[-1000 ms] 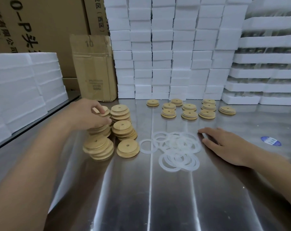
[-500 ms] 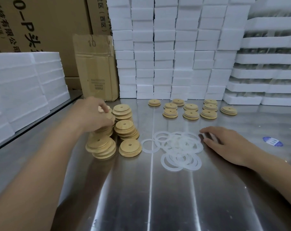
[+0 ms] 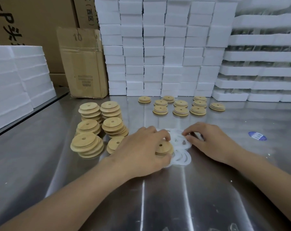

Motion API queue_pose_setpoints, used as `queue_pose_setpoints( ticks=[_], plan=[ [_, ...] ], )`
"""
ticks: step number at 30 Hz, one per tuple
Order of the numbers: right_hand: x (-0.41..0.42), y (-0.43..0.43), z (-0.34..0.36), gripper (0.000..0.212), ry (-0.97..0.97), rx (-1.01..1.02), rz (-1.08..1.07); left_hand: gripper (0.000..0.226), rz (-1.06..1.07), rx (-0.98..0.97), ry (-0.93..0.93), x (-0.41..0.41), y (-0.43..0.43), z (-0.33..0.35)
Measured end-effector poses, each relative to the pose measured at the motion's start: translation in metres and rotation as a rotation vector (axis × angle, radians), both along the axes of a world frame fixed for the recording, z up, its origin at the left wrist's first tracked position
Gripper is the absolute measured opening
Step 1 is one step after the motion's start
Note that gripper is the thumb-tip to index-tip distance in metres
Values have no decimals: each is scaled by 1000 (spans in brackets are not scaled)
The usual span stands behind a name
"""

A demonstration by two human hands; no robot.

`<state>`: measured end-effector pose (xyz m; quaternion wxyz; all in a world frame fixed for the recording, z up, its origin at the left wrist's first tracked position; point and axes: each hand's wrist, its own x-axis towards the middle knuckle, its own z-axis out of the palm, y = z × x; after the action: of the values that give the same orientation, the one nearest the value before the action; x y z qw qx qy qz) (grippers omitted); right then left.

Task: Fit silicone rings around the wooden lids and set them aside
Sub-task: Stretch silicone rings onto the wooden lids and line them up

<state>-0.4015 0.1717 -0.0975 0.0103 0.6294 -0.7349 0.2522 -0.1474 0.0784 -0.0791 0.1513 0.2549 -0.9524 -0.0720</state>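
Note:
My left hand (image 3: 146,147) grips a round wooden lid (image 3: 163,148) with a centre hole, held just over the pile of white silicone rings (image 3: 179,147) in the middle of the steel table. My right hand (image 3: 208,140) lies on the right side of that pile, its fingertips pinching a ring (image 3: 185,136). Stacks of bare wooden lids (image 3: 98,127) stand to the left of my left hand. Several lids with white rings fitted (image 3: 180,107) sit in rows farther back.
The steel table (image 3: 174,197) carries a blue sticker (image 3: 257,136) at the right. White foam blocks (image 3: 158,47) are walled up along the back, more foam (image 3: 16,77) is at the left, and a cardboard box (image 3: 83,64) stands behind the lid stacks.
My left hand took a lid from the stacks and carried it right to the ring pile. My right hand's fingers curled onto a ring at the pile's right side.

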Motion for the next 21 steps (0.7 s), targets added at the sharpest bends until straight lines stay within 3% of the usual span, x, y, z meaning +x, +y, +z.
queue_pose_setpoints(
  ticks=[4, 12, 15, 18, 21],
  plan=[
    [-1, -3, -2, 22, -16, 7, -20, 54, 37, 63, 121, -2, -2, -3],
    [-1, -1, 1, 23, -25, -46, -59, 54, 61, 467, 695, -24, 1, -17],
    [5, -1, 3, 12, -107, -72, -49, 55, 80, 623, 788, -36, -4, -15],
    [11, -3, -1, 19, -103, -38, -49, 34, 98, 734, 856, -47, -11, -15],
    [15, -3, -2, 4, -190, -85, -67, 33, 72, 817, 924, -47, -14, -15]
  ],
)
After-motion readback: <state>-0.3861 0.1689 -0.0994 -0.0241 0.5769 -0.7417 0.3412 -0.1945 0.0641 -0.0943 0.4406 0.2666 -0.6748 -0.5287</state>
